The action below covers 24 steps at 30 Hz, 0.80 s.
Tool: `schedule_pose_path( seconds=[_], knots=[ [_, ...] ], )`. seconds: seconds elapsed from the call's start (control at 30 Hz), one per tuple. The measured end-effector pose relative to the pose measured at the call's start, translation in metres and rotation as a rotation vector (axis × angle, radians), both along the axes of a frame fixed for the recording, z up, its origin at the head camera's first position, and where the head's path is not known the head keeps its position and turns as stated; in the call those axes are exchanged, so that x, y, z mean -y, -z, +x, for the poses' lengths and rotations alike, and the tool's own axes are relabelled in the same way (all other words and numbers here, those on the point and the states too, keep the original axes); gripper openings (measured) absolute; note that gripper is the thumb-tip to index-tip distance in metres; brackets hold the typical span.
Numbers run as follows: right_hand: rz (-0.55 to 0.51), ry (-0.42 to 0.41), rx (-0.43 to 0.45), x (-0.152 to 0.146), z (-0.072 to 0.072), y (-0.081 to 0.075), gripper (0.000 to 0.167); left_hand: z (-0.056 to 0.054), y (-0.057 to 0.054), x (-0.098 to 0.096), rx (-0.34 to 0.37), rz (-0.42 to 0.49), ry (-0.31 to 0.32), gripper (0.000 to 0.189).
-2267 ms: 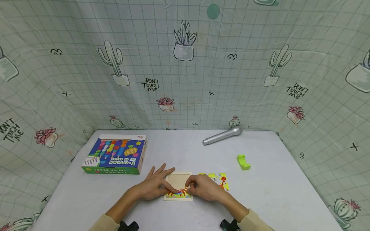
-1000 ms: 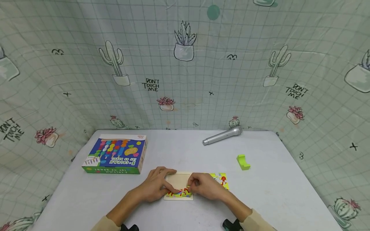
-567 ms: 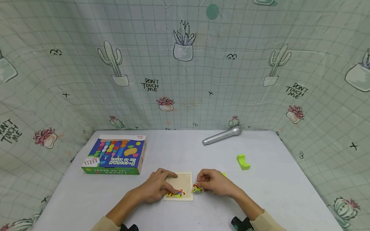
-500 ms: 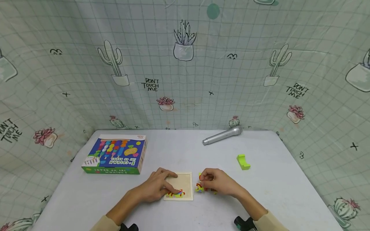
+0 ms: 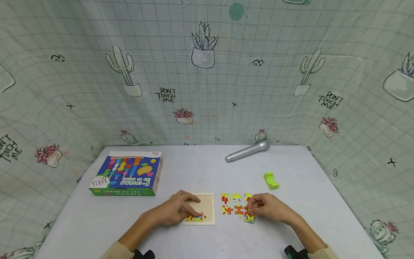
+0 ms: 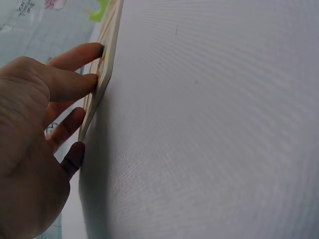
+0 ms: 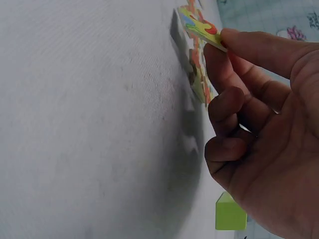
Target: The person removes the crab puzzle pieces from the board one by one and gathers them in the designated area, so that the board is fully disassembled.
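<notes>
A shallow wooden puzzle tray (image 5: 203, 203) lies in front of me, its near-left part filled with colourful jigsaw pieces (image 5: 201, 218). My left hand (image 5: 174, 209) presses on those pieces with its fingertips; in the left wrist view, other fingers reach to the tray's side. To the right, my right hand (image 5: 271, 207) pinches a yellow jigsaw piece (image 7: 198, 26) with red, blue and green print between thumb and index finger. That piece is tilted and close over the table, beside several loose jigsaw pieces (image 5: 238, 209) set out in rows. My fingers hide part of the right-hand column.
A blue and green bead-set box (image 5: 127, 176) stands at the back left of the white table (image 5: 194, 169). Near the back edge lies a silver microphone (image 5: 247, 151). A lime-green curved block (image 5: 271, 181) sits behind the right hand.
My right hand has lifted a piece out of the tray's near-right corner and carried it right, past the loose pieces. The left hand has stayed on the tray, its fingers drawn in slightly.
</notes>
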State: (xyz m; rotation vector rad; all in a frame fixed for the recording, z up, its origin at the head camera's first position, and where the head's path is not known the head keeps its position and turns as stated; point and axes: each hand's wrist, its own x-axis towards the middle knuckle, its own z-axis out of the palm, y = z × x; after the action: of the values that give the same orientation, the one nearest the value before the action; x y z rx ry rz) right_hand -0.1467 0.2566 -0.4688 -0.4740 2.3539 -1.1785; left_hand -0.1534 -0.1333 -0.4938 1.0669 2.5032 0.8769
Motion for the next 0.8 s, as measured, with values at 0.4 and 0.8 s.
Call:
schedule_pose_path(
  seconds=[0.4,0.8],
  knots=[
    [0.070,-0.025,-0.046,-0.0083,0.0031,0.0054,0.009,-0.0004,0.0046,0.0038,0.062,0.090,-0.007,0.035],
    [0.122,-0.054,-0.091,-0.0054,0.0045,0.0057,0.008,-0.0001,0.0050,0.0048,0.088,0.100,-0.012,0.025]
  ],
)
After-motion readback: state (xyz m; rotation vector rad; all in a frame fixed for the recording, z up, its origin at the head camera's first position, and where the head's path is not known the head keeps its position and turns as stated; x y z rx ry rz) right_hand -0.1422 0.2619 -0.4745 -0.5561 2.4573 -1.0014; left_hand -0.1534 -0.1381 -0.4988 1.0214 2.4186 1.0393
